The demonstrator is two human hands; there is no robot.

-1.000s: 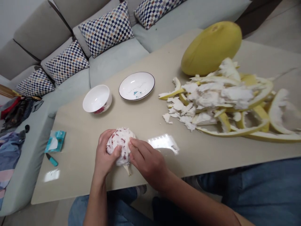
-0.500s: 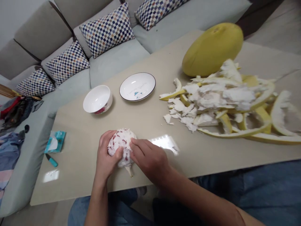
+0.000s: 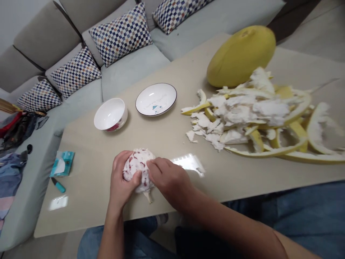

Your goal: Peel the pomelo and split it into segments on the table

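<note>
A peeled pomelo (image 3: 138,166), white pith with red flesh showing through in patches, is between my hands near the table's front edge. My left hand (image 3: 122,176) wraps its left side, thumb across the front. At its right side, the fingers of my right hand (image 3: 168,180) are pinched together against the pith; whether a bit of pith is between them is hidden. A pale stub (image 3: 148,196) sticks out from the fruit's lower end.
On the table (image 3: 88,194) stand a white bowl (image 3: 110,114) and an oval plate (image 3: 151,102). A heap of peel and pith (image 3: 242,115) lies right, with a whole pomelo (image 3: 241,55) behind it. Left are a tissue pack (image 3: 67,162) and a knife (image 3: 58,185).
My right fingers have shifted slightly left over the pomelo's surface. My left hand keeps its hold, and the whole view has moved a little.
</note>
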